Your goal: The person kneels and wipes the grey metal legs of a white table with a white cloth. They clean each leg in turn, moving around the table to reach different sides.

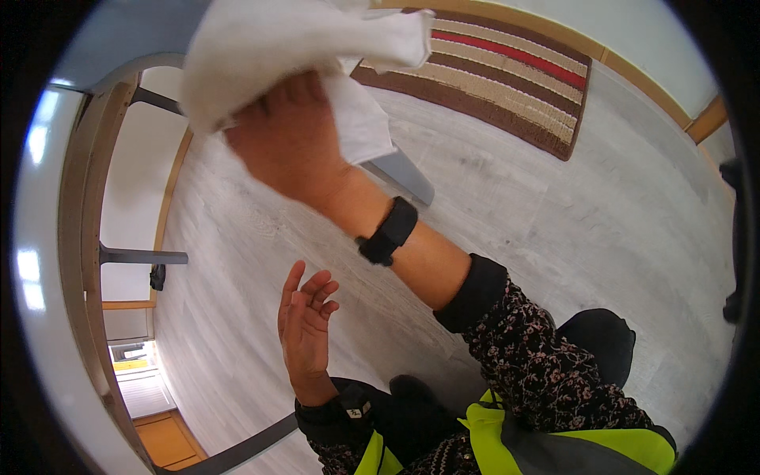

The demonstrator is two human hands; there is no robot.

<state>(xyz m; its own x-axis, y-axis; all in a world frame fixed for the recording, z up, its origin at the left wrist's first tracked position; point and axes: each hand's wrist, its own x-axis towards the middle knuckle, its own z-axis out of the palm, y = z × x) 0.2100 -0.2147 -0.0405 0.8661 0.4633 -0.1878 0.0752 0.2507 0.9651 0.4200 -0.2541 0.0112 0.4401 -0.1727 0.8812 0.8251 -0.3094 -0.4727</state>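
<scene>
A white cloth (261, 47) hangs in loose folds at the top of the view, and my right hand (293, 138) is closed on it with the arm stretched forward. The hand's fingers are partly covered by the folds. Just beyond the cloth is a smooth blue-grey surface (146, 36); whether the cloth touches it, I cannot tell. A grey leg-like piece (404, 176) sticks out below the cloth. My left hand (307, 328) is held up nearer to me, fingers apart and holding nothing. A black band (389, 231) is on my right wrist.
A table with a glossy white top (36, 229) and grey legs (146, 256) runs along the left. A striped brown and red mat (507, 75) lies on the pale wood-look floor (507, 206) by the far wall. Dark objects (732, 237) stand at the right rim.
</scene>
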